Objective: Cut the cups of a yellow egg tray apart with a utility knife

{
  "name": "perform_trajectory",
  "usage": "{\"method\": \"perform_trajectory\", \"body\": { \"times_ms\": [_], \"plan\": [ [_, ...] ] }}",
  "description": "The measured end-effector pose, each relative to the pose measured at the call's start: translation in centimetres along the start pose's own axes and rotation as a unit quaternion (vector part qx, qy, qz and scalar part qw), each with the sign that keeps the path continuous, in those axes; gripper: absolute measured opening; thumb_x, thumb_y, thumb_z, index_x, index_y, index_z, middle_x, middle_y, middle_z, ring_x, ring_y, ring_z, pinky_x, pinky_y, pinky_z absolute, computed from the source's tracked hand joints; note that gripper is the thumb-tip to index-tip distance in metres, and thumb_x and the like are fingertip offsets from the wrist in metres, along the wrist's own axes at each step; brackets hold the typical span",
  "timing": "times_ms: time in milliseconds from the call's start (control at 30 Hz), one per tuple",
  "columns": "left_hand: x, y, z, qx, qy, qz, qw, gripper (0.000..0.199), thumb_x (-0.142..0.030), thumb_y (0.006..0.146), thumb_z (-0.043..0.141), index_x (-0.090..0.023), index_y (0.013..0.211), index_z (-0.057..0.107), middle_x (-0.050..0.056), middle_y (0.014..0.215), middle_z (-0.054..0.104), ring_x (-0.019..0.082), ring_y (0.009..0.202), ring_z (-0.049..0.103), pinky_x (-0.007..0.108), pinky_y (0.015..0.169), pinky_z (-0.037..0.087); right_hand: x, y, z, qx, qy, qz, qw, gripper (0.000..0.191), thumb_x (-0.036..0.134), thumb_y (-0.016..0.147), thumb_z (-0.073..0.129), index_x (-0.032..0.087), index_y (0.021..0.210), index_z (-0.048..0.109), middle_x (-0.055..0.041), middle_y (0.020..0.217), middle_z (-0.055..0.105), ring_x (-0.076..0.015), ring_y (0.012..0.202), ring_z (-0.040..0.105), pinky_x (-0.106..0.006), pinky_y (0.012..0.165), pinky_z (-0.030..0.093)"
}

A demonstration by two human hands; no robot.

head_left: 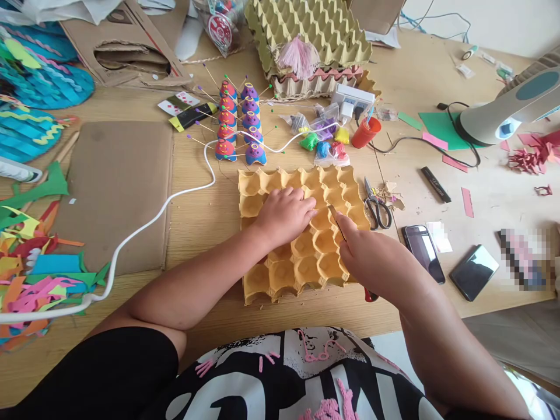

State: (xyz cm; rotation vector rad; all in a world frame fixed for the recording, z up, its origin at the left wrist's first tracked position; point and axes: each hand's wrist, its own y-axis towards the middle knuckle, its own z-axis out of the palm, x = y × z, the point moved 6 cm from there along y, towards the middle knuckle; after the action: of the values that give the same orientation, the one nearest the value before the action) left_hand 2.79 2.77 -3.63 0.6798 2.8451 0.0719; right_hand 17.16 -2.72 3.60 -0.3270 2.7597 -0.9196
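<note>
A yellow-orange egg tray (306, 265) made of moulded pulp lies in front of me, its cups facing up. My left hand (286, 213) presses on the middle of it, fingers curled over the ridges between cups. In my right hand (370, 256) is a knife with a thin blade (334, 214), which points down into the tray right of centre. The red end of its handle (371, 296) shows below my palm; most of the handle is hidden. Scissors (377, 207) lie just off the tray's right edge.
Beyond the tray stand two rows of painted egg-cup figures (251, 122) with pins. A white cable (166, 201) runs across the table. Stacked egg trays (310, 35), a red cup (366, 133), a phone (423, 254), cardboard (118, 192) and paper scraps (39, 286) surround the work.
</note>
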Motion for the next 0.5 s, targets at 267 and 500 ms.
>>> {"method": "perform_trajectory", "body": {
  "times_ms": [267, 500],
  "plan": [
    [0.0, -0.1, -0.1, -0.013, -0.001, 0.001, 1.0, 0.023, -0.041, 0.107, 0.057, -0.024, 0.105, 0.072, 0.009, 0.106, 0.071, 0.031, 0.107, 0.066, 0.041, 0.084, 0.046, 1.0, -0.2, 2.1, -0.033, -0.012, 0.006, 0.999, 0.074, 0.02, 0.103, 0.03, 0.002, 0.173, 0.016, -0.0065, 0.063, 0.071, -0.0261, 0.055, 0.067, -0.037, 0.051, 0.045],
    [0.0, 0.0, -0.2, -0.003, -0.011, -0.004, 1.0, 0.023, -0.04, 0.107, 0.056, -0.023, 0.105, 0.073, 0.009, 0.107, 0.072, 0.03, 0.108, 0.065, 0.041, 0.086, 0.046, -0.1, -0.7, 3.0, -0.049, -0.011, -0.017, 0.999, 0.073, 0.019, 0.101, 0.036, 0.004, 0.172, 0.024, -0.0052, 0.062, 0.071, -0.0241, 0.053, 0.066, -0.033, 0.047, 0.039]
  ]
}}
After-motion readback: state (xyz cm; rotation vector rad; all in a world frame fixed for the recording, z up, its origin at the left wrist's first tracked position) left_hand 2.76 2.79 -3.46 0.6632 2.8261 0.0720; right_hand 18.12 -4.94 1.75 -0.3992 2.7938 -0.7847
